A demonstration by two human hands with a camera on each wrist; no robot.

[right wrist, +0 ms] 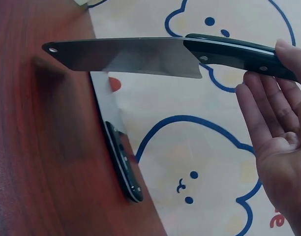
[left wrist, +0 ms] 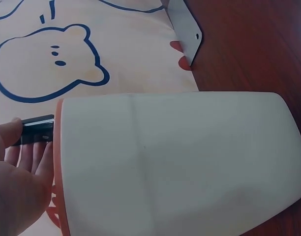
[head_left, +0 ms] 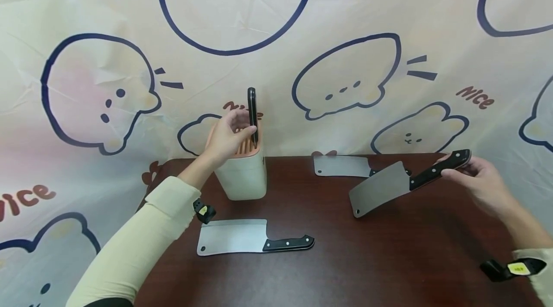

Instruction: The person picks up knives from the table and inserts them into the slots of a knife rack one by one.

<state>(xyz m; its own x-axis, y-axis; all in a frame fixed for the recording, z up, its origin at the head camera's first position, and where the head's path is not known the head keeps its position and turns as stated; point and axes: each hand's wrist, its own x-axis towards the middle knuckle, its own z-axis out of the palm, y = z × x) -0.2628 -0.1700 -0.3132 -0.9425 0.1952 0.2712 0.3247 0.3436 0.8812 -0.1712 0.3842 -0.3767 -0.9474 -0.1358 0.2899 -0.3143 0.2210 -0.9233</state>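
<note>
At the back left of the table, a white knife block point(head_left: 242, 180) with an orange slotted top stands upright. My left hand point(head_left: 230, 136) is over that top and pinches the upright black handle point(head_left: 252, 105) of a knife between thumb and fingers; its blade is hidden inside the block. On the right, my right hand point(head_left: 486, 184) grips a cleaver point(head_left: 382, 189) by the end of its black riveted handle. The cleaver is held above the table, blade pointing left, and in the right wrist view the hand's thumb lies on top of the handle point(right wrist: 239, 55).
A second cleaver point(head_left: 341, 166) lies at the table's back edge, its handle partly behind the held blade. Another cleaver point(head_left: 233, 237) lies nearer the front, handle to the right. A printed cloth point(head_left: 345, 9) hangs behind the dark wooden table point(head_left: 328, 268).
</note>
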